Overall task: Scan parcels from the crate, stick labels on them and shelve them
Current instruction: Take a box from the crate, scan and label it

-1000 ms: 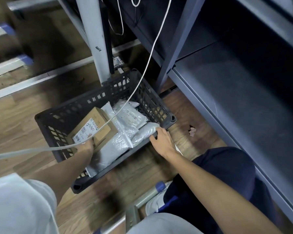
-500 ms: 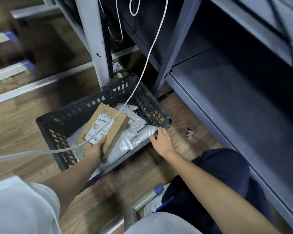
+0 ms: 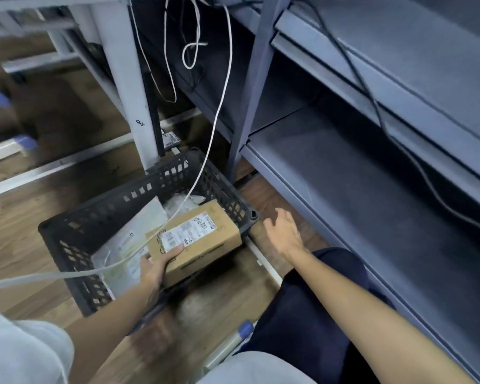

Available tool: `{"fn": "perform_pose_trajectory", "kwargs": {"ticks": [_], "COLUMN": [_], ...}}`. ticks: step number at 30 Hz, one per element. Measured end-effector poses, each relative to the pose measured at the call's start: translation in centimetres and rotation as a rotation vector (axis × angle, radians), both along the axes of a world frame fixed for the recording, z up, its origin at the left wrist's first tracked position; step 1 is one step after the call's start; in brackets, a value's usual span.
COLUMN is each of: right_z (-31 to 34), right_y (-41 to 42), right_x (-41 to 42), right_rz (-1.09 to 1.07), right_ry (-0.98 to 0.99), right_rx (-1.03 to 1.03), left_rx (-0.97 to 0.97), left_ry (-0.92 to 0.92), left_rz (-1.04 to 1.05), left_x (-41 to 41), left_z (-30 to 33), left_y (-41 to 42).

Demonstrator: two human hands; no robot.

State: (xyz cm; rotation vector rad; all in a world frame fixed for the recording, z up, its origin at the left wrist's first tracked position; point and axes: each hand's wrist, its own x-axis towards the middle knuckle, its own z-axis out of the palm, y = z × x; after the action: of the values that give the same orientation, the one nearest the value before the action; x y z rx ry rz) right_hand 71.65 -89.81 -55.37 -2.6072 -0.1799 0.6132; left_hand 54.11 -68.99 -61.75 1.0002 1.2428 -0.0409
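A black perforated crate (image 3: 67,231) stands on the wooden floor. My left hand (image 3: 155,266) grips a brown cardboard box (image 3: 205,245) with a white shipping label on top, holding it over the crate's near right corner. Grey plastic mailer bags (image 3: 139,225) lie in the crate beneath it. My right hand (image 3: 284,231) hovers open just right of the crate's corner, touching nothing. A white cable (image 3: 205,162) hangs across the crate and over the box.
Grey metal shelving (image 3: 358,189) runs along the right, its low shelf close to my right hand. A grey upright post (image 3: 130,106) stands behind the crate. White and black cables dangle from above. My dark-clothed knee (image 3: 316,300) is at lower right.
My left hand has lifted the box out of the crate and carried it to the right. My right hand has let go of the crate's rim and opened beside it.
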Motion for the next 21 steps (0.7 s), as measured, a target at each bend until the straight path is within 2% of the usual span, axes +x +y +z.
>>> {"fn": "perform_pose_trajectory", "kwargs": {"ticks": [6, 11, 17, 21], "right_z": [4.3, 8.6, 14.9, 19.0], "right_y": [-4.1, -7.2, -10.6, -11.6], "right_x": [1.6, 3.1, 3.3, 2.7], "right_rz": [-0.066, -0.086, -0.07, 0.049], "right_ry": [-0.087, -0.066, 0.013, 0.029], "right_rx": [0.008, 0.024, 0.071, 0.068], "left_rx": [-0.059, -0.316, -0.694, -0.694], "left_ry": [-0.237, -0.434, -0.656, -0.84], "left_rz": [-0.229, -0.395, -0.216, -0.208], "left_x": [2.9, 5.3, 8.5, 11.5], "left_z": [1.8, 4.7, 7.6, 12.4], "left_y": [-4.2, -7.6, -9.4, -10.2]}}
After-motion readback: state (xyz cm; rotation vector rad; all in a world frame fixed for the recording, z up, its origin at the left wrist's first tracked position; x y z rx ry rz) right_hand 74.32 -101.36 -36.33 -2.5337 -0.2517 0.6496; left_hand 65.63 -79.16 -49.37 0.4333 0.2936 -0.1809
